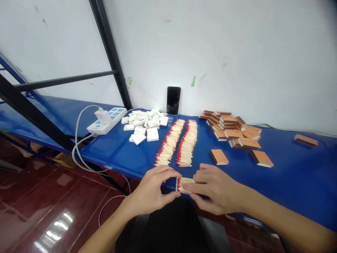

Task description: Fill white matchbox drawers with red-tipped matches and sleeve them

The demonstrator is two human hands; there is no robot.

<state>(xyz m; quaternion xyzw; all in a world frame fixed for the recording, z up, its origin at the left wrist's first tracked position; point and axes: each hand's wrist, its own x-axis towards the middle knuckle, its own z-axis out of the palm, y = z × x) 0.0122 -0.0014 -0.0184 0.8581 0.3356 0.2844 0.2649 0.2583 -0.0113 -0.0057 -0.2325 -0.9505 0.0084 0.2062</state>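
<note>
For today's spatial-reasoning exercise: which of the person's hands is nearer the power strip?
Left. The left hand sits in front and to the right of the power strip; the right hand is farther right, across the match tray both hold.

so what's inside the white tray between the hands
Red-tipped matches lie in the white matchbox tray, heads toward the left hand. The right hand covers their other ends, and the tray's floor is hidden.
</note>
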